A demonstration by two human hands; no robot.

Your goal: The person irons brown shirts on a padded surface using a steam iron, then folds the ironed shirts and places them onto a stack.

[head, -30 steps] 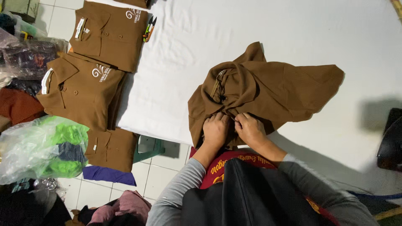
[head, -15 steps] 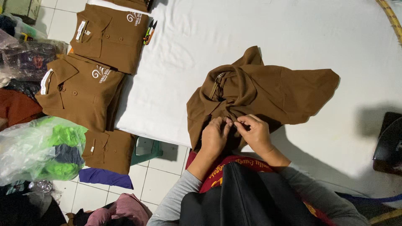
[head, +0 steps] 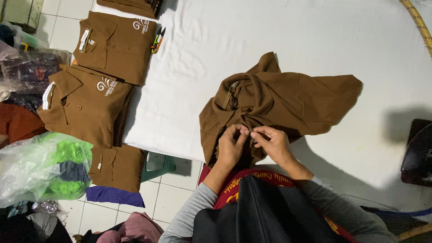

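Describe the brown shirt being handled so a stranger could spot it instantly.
Start at the white-covered table. Near its front edge lies a brown shirt, pinched by the left hand and right hand. Unlike the folded brown shirts stacked at the left, it is rumpled and spread open.

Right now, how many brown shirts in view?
5: one crumpled shirt on the white table under both hands, two folded stacks at left, one lower left, one cut off at top edge. Stacks may hide more.
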